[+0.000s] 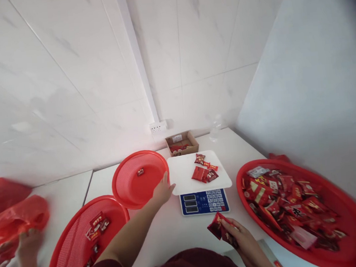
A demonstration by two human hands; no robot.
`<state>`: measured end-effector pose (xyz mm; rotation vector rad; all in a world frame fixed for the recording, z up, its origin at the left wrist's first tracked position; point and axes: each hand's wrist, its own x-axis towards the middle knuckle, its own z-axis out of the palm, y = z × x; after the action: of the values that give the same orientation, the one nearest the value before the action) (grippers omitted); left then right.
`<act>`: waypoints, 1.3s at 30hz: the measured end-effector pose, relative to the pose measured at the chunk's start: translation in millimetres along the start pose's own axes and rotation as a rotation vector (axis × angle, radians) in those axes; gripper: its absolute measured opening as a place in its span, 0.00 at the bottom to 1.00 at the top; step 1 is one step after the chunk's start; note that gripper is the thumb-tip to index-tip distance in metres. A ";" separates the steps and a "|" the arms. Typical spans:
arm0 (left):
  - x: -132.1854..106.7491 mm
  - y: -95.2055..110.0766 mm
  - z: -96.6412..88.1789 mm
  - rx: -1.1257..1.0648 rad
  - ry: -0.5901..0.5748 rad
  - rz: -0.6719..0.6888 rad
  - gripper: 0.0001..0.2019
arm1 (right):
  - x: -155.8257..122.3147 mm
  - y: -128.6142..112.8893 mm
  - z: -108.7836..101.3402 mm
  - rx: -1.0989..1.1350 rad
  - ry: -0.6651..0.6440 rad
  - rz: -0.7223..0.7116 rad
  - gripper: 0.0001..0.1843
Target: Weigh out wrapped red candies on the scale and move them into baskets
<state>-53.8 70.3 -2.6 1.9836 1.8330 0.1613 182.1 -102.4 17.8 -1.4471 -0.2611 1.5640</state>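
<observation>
My left hand (162,191) is at the right rim of a round red plastic basket (120,165), with the fingers on the basket side and the thumb outside, closed on the rim. One small wrapped piece (140,171) lies in that basket. In front of me, my right hand (239,237) pinches red snack packets (216,226); their exact number is partly hidden by the fingers. A digital scale (204,202) stands between my hands, and on its white pan (181,174) lie several red packets (200,174).
At right a large red basket (354,222) holds many mixed packets. Another red basket (61,247) at lower left has several packets. Behind the scale sit a cardboard box (192,139) and a clear bottle (216,128). A co-worker's hands (27,242) handle a red bag (32,210) at far left.
</observation>
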 end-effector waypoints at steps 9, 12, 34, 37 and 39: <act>24.5 77.1 34.2 0.168 -0.111 0.482 0.31 | 6.6 -2.1 -3.2 0.023 -0.008 0.018 0.21; 43.8 106.8 50.1 0.224 -0.208 0.605 0.30 | 8.1 0.3 -8.1 0.018 -0.007 0.006 0.20; 22.8 37.6 20.1 0.105 0.193 0.397 0.22 | 13.3 11.2 -21.7 0.026 0.018 0.014 0.19; 43.2 77.6 41.7 0.133 0.006 0.530 0.37 | 18.4 20.2 -30.1 0.010 0.039 0.008 0.20; 61.9 104.2 53.0 0.181 -0.106 0.579 0.47 | 23.6 25.3 -38.6 0.002 0.084 -0.020 0.20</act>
<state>69.1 114.8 -22.6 2.5505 1.2007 0.0594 206.7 -114.8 -26.1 -1.4999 -0.2232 1.4838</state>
